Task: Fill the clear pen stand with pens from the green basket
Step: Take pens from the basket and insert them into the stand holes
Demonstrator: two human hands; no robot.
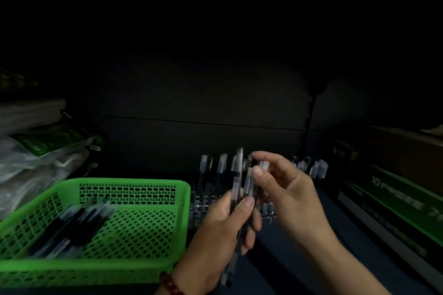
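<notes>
At centre frame I see the left hand gripping a bundle of pens upright. The right hand pinches a pen by its cap, I think; the view is dim and blurred. The basket sits lower left with loose pens inside. The stand, just behind both hands, holds upright pens.

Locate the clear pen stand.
Head view, centre: the clear pen stand sits just right of the green basket, partly hidden behind the left hand and right hand.

green perforated plastic basket, clear plastic pens
</notes>
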